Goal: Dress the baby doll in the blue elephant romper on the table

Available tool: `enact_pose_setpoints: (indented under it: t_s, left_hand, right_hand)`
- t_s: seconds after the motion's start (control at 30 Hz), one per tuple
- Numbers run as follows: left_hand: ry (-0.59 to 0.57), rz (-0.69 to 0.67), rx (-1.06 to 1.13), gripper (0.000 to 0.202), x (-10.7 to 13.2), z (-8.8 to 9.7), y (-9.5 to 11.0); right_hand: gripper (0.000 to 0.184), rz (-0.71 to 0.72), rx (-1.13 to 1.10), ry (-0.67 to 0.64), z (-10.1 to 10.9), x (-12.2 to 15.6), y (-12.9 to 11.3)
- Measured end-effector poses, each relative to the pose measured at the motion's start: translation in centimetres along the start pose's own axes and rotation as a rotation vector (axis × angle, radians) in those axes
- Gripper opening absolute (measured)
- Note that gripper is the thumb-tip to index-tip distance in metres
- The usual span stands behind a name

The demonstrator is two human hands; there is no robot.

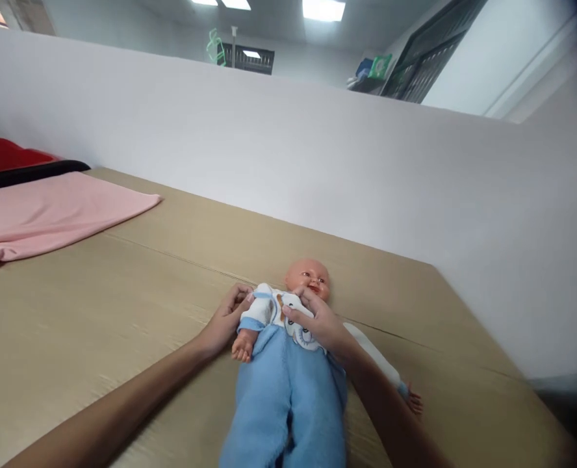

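A bald baby doll lies on its back, head toward the far side. Its white top has blue trim and an animal print, worn with light blue trousers. At the doll's shoulder on the left side, my left hand is closed on the white sleeve, its fingertips partly hidden. My right hand lies over the chest, thumb and fingers bent on the front of the top just below the chin. The doll's other arm stretches out to the right, partly behind my right forearm.
The doll rests on a tan tabletop with a seam across it. A pink cloth lies at the left, beside a red container with a black rim. A white partition rises along the back and right edges.
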State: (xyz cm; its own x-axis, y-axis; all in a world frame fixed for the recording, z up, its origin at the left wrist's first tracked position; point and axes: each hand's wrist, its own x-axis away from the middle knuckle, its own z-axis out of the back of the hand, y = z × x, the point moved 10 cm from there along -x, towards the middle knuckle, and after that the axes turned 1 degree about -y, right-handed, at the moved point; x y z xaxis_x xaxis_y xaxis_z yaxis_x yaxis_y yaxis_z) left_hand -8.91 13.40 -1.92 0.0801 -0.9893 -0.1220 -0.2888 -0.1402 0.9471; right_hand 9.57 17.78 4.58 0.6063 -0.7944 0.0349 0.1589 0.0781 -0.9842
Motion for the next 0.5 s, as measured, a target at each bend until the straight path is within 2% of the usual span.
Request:
enact_pose_setpoints:
  t_s: [0.1, 0.17, 0.27, 0.33, 0.5]
  left_hand:
    - [-0.109, 0.022, -0.026, 0.049, -0.5, -0.2, 0.3]
    - [-0.139, 0.070, -0.014, 0.049, -1.2, -0.3, 0.1]
    - [-0.138, 0.152, 0.040, 0.055, -2.8, -0.9, -0.8]
    - [-0.156, 0.194, 0.070, 0.057, -3.8, -1.9, -1.5]
    - [-0.250, 0.211, 0.053, 0.028, -5.6, -4.3, -2.6]
  right_hand:
    - [0.061, -0.047, -0.049, 0.069, 0.7, -0.1, 1.9]
    - [0.064, -0.053, -0.063, 0.092, 0.7, -0.1, 2.4]
    - [0.060, -0.006, -0.074, 0.093, 0.6, 0.0, 2.0]
    - [0.058, 0.029, -0.074, 0.098, 0.6, 0.1, 1.7]
    - [0.063, 0.018, -0.133, 0.123, 1.0, 0.3, 2.1]
